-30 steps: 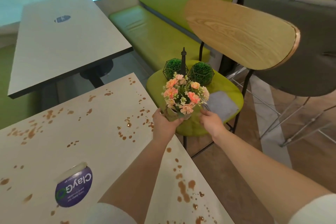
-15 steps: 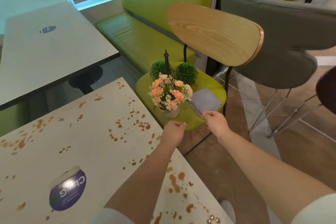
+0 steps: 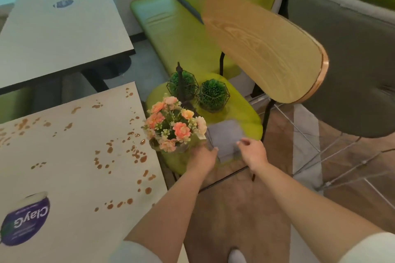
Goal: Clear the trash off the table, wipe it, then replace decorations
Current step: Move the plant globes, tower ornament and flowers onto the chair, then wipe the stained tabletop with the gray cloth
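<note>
While both hands reach over the chair seat (image 3: 245,111), the grey cloth (image 3: 224,134) lies on its near right part, just beside the flower pot (image 3: 171,147). Left hand (image 3: 202,155) sits at the cloth's near left edge, fingers curled towards it; contact looks likely, but blur stops me from telling whether it grips. Right hand (image 3: 253,151) hovers at the cloth's near right corner, fingers loosely bent, seemingly holding nothing.

Risks, as judged:
- flower pot stands right at the left hand; a sideways pull on the cloth could knock it off the seat edge
- cloth overhangs the near seat edge; a one-handed grab could drop it to the floor
- two green ball ornaments (image 3: 212,94) in wire frames and a slim dark tower figure (image 3: 180,83) stand further back, probably out of the way

Containers: the pot holds a bunch of pink and orange artificial flowers (image 3: 174,123), upright. Each wire frame encloses one green ball.

The bench (image 3: 64,156) to the left carries many brown splashes (image 3: 136,153) and a purple sticker (image 3: 25,222); wiping is not yet begun
</note>
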